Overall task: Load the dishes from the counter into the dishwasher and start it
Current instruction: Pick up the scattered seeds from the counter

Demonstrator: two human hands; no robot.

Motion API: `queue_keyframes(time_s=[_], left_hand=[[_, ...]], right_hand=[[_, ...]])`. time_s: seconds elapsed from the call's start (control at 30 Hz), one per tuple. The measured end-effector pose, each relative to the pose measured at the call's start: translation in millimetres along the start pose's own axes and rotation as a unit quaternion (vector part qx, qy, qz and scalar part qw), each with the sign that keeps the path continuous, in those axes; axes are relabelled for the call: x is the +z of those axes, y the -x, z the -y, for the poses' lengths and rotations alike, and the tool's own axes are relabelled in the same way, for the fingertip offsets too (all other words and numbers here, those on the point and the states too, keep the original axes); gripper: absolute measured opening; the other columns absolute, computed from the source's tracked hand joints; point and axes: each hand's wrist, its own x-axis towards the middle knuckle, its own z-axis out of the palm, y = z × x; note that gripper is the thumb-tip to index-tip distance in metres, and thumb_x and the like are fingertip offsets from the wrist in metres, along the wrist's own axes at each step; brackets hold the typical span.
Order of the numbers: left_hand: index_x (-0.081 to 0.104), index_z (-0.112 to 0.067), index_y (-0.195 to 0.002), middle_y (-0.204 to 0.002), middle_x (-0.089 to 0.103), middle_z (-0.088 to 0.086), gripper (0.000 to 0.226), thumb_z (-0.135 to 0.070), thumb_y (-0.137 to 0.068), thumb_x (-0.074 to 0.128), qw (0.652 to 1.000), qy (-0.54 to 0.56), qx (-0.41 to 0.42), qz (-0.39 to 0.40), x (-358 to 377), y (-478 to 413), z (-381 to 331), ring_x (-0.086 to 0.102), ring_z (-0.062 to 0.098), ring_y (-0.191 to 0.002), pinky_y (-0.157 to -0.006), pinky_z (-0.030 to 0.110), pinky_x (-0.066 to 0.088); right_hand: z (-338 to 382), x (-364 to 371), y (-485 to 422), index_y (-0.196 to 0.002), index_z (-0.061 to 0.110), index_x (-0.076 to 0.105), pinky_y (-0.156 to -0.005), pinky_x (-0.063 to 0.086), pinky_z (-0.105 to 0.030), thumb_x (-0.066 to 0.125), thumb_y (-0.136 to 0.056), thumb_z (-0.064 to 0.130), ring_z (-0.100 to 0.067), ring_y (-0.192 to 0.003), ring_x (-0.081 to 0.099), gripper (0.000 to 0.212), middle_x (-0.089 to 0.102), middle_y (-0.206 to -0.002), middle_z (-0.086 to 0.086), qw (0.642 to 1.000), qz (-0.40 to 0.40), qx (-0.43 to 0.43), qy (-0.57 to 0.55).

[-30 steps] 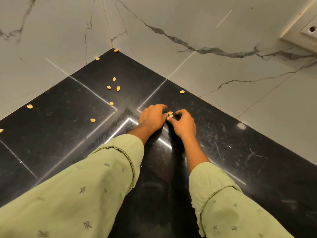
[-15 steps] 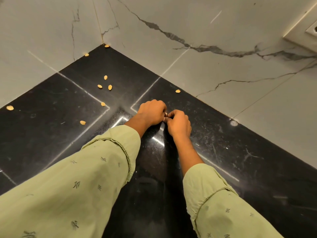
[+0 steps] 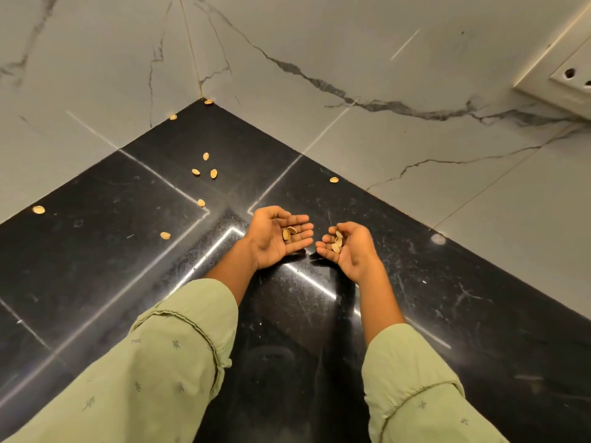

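No dishes and no dishwasher are in view. My left hand (image 3: pixel 271 247) lies palm up over the black counter (image 3: pixel 96 251), fingers nearly straight, with two pistachio shells (image 3: pixel 289 233) on it. My right hand (image 3: pixel 355 254) is beside it, palm up and lightly cupped, carrying a few shells (image 3: pixel 337 243). The two hands are a little apart, near the counter's inner corner.
Several loose shells lie on the counter: a cluster (image 3: pixel 204 169) toward the corner, one (image 3: pixel 165 235) left of my left hand, one (image 3: pixel 39 209) by the left wall, one (image 3: pixel 334 179) by the right wall. Marble walls meet at the back. A wall socket (image 3: pixel 569 75) sits top right.
My hands were palm down and touching, pinching shells off the counter. Now they have drawn apart and turned palm up with the shells lying in them.
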Motion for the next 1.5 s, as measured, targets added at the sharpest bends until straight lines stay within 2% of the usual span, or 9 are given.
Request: queue_keyframes(time_s=[0.1,0.23,0.4,0.7,0.9,1.03,1.1,1.4,1.5], left_hand=[[0.067,0.004,-0.112,-0.106,0.071,0.022,0.044,-0.029,-0.096,0.043,0.998,0.056,0.010,0.005,4.2,-3.4,-0.9,0.068,0.031,-0.099,-0.085,0.040,0.055],[0.067,-0.002,-0.099,-0.064,0.054,0.004,0.039,-0.032,-0.100,0.042,0.997,0.033,0.035,-0.066,9.8,-15.8,1.2,0.052,0.013,-0.054,-0.062,0.030,0.051],[0.060,-0.006,-0.081,-0.045,0.027,-0.005,0.041,-0.032,-0.105,0.039,0.993,0.014,0.045,-0.108,7.7,-29.5,-2.1,0.021,0.008,-0.035,-0.041,0.022,0.029],[0.063,-0.005,-0.085,-0.048,0.033,-0.005,0.047,-0.035,-0.107,0.034,0.994,0.015,0.048,-0.094,2.9,-37.3,-1.0,0.026,0.008,-0.036,-0.044,0.025,0.037],[0.060,-0.007,-0.079,-0.046,0.031,-0.004,0.045,-0.034,-0.107,0.037,0.992,0.014,0.052,-0.115,8.9,-24.1,7.4,0.025,0.008,-0.035,-0.042,0.023,0.037],[0.056,-0.007,-0.075,-0.043,0.030,-0.004,0.045,-0.033,-0.106,0.037,0.986,0.061,0.067,-0.140,1.7,5.8,21.3,0.024,0.007,-0.032,-0.040,0.020,0.033],[0.054,-0.008,-0.075,-0.041,0.030,-0.005,0.044,-0.032,-0.106,0.037,0.983,0.089,0.077,-0.145,-6.1,22.6,29.1,0.024,0.007,-0.031,-0.040,0.019,0.031],[0.068,-0.004,-0.094,-0.066,0.058,0.006,0.059,-0.054,-0.100,0.037,0.957,0.233,0.126,-0.113,-86.0,110.9,72.1,0.055,0.016,-0.052,-0.055,0.029,0.052],[0.069,-0.004,-0.097,-0.066,0.057,0.005,0.053,-0.048,-0.101,0.039,0.947,0.250,0.139,-0.147,-113.1,139.1,72.1,0.057,0.015,-0.054,-0.053,0.027,0.052]], right_hand=[[-2.7,-1.6,-4.5,-0.071,0.009,0.055,-0.044,0.049,-0.026,0.043,-0.100,0.031,-0.022,-0.054,0.058,0.039,0.056,-0.061,-0.008,0.999,-0.029,-0.028,-0.026],[-3.3,7.0,-28.4,-0.074,0.012,0.059,-0.044,0.034,-0.025,0.052,-0.100,0.039,-0.011,-0.047,0.040,0.038,0.045,-0.057,0.002,0.962,-0.155,-0.162,0.157],[24.0,17.5,-60.6,-0.128,0.022,0.057,-0.095,0.046,-0.038,0.056,-0.098,0.036,-0.023,-0.114,0.057,0.033,0.062,-0.124,-0.002,0.853,-0.177,-0.259,0.418],[59.2,28.3,-109.0,-0.121,0.023,0.065,-0.080,0.046,-0.036,0.058,-0.097,0.032,-0.028,-0.105,0.062,0.027,0.068,-0.116,-0.006,0.744,-0.236,-0.264,0.567],[43.6,28.9,-93.5,-0.087,0.014,0.067,-0.072,0.047,-0.034,0.061,-0.094,0.033,-0.025,-0.081,0.059,0.021,0.066,-0.090,-0.007,0.773,-0.195,-0.223,0.561],[1.7,46.1,-48.6,-0.066,0.012,0.051,-0.040,0.031,-0.024,0.058,-0.087,0.017,-0.017,-0.041,0.037,0.022,0.045,-0.056,-0.009,0.943,-0.054,-0.120,0.306],[-22.6,54.7,-24.2,-0.064,0.014,0.046,-0.036,0.020,-0.020,0.050,-0.086,0.013,-0.011,-0.037,0.028,0.022,0.038,-0.050,-0.002,0.979,-0.002,-0.060,0.195],[-82.3,101.7,35.8,-0.087,0.003,0.061,-0.038,0.038,-0.021,0.027,-0.101,0.058,-0.015,-0.044,0.054,0.066,0.062,-0.062,-0.010,0.978,0.150,0.040,0.141],[-95.9,120.3,40.6,-0.079,0.009,0.058,-0.039,0.038,-0.019,0.041,-0.101,0.047,-0.011,-0.045,0.053,0.048,0.061,-0.062,-0.005,0.973,0.138,-0.003,0.183]])
